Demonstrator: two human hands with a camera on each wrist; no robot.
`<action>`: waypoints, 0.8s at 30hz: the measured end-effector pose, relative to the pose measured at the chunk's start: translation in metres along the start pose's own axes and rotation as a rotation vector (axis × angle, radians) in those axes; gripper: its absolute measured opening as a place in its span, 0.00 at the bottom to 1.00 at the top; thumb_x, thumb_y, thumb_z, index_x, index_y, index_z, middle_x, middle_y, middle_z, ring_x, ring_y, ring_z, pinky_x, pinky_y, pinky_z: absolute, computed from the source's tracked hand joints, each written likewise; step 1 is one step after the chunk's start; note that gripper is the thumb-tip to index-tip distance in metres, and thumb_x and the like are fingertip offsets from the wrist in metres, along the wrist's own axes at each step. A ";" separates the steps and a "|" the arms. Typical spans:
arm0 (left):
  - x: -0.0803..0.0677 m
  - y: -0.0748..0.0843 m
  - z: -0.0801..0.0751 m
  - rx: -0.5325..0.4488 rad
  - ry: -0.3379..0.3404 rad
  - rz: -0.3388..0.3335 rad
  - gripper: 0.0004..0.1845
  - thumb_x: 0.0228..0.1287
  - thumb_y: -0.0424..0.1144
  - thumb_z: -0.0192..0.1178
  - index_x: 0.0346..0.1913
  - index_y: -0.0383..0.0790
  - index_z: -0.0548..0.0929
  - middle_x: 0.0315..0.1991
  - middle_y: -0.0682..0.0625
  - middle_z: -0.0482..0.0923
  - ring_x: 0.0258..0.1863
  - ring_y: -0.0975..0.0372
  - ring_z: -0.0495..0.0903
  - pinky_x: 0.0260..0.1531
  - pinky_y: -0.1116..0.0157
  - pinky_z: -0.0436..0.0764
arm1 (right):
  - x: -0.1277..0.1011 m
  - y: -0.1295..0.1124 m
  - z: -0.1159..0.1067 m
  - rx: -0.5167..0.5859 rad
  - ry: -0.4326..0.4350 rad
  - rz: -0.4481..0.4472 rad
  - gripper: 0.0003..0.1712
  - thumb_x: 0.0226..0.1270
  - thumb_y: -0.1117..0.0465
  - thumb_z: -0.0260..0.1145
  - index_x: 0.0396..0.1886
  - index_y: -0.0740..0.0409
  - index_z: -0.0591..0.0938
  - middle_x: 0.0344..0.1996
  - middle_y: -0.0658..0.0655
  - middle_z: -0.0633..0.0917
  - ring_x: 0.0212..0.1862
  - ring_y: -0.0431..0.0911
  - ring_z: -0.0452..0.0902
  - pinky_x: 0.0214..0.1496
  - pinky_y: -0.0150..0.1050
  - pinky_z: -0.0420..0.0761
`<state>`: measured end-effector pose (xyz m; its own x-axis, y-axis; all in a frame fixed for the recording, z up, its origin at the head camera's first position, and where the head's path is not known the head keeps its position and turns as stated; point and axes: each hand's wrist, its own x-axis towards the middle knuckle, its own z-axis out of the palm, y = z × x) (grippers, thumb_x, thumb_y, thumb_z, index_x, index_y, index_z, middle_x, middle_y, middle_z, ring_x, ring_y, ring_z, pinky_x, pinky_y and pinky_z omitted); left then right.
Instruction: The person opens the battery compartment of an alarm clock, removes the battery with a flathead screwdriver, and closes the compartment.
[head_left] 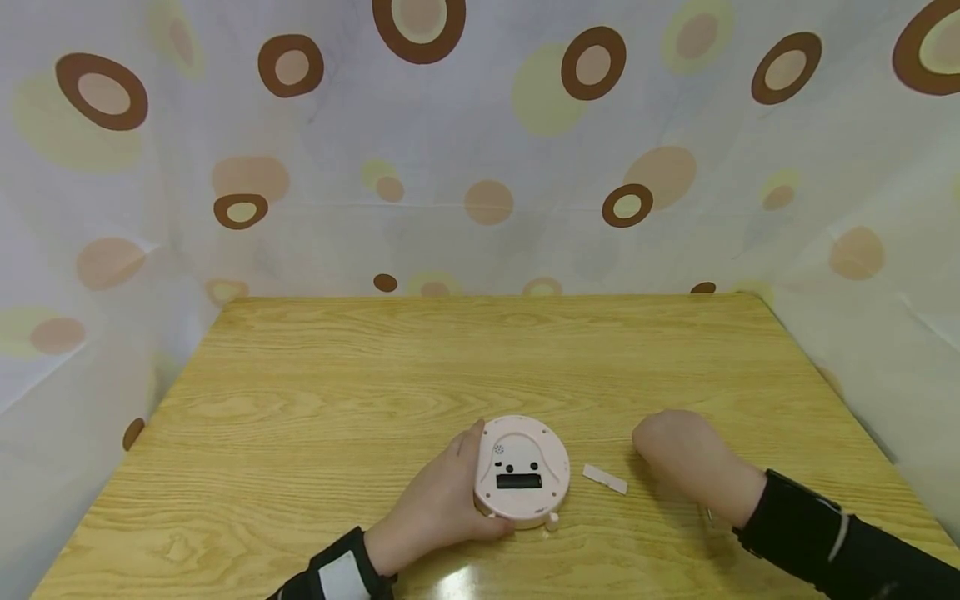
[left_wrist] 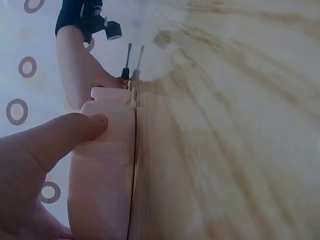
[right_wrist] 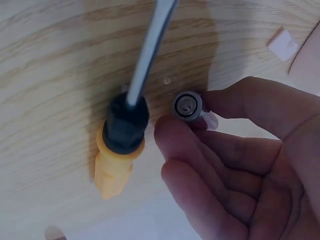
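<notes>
A round pale pink alarm clock [head_left: 555, 450] lies on its face, its back with a dark battery slot [head_left: 519, 481] turned up. My left hand [head_left: 442, 487] grips it from the left, the thumb [left_wrist: 92, 126] pressed to its side near the feet. To the right, my right hand [head_left: 686, 450] pinches a battery [right_wrist: 187, 106] between thumb and fingers, end toward the wrist camera, just above the table. Beside that hand is a screwdriver [right_wrist: 122, 125] with a black and yellow handle, mostly hidden in the head view. Between clock and right hand lies the pale battery cover [head_left: 604, 479].
The wooden table [head_left: 337, 375] runs back to a patterned cloth [head_left: 450, 125] that hangs behind it and at both sides. A tiny round piece [right_wrist: 167, 80], too small to identify, rests on the wood near the battery.
</notes>
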<state>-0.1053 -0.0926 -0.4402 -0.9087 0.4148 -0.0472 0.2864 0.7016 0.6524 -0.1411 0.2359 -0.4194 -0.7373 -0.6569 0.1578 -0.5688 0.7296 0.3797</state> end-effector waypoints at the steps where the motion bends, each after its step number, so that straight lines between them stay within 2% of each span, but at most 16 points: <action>1: 0.000 0.000 0.000 0.000 -0.001 -0.002 0.68 0.44 0.52 0.85 0.82 0.26 0.55 0.74 0.33 0.71 0.70 0.46 0.77 0.68 0.49 0.81 | 0.001 0.000 0.000 0.013 -0.009 0.007 0.31 0.56 0.70 0.79 0.14 0.48 0.65 0.14 0.48 0.69 0.23 0.36 0.58 0.20 0.34 0.73; 12: 0.000 0.001 -0.001 -0.001 -0.005 -0.009 0.69 0.45 0.53 0.85 0.82 0.26 0.55 0.74 0.32 0.70 0.71 0.45 0.77 0.68 0.49 0.81 | 0.003 -0.001 0.000 0.081 -0.090 0.046 0.31 0.60 0.68 0.77 0.13 0.47 0.64 0.13 0.47 0.65 0.23 0.38 0.52 0.22 0.32 0.62; 19: 0.000 0.002 -0.002 -0.011 -0.015 -0.016 0.69 0.45 0.53 0.85 0.82 0.26 0.54 0.75 0.32 0.70 0.71 0.45 0.76 0.68 0.49 0.81 | 0.002 -0.002 0.002 0.020 -0.077 0.045 0.33 0.62 0.66 0.76 0.12 0.47 0.61 0.12 0.47 0.63 0.22 0.38 0.52 0.21 0.32 0.58; 24: 0.000 0.003 -0.001 -0.008 -0.017 -0.023 0.70 0.44 0.53 0.85 0.82 0.26 0.54 0.75 0.32 0.69 0.72 0.44 0.76 0.69 0.48 0.80 | 0.001 -0.003 0.002 0.017 -0.089 0.069 0.34 0.62 0.67 0.75 0.12 0.47 0.58 0.13 0.46 0.59 0.22 0.39 0.50 0.21 0.32 0.53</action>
<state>-0.1046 -0.0915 -0.4372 -0.9096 0.4087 -0.0754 0.2630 0.7066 0.6569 -0.1413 0.2334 -0.4220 -0.8039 -0.5861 0.1010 -0.5212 0.7761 0.3550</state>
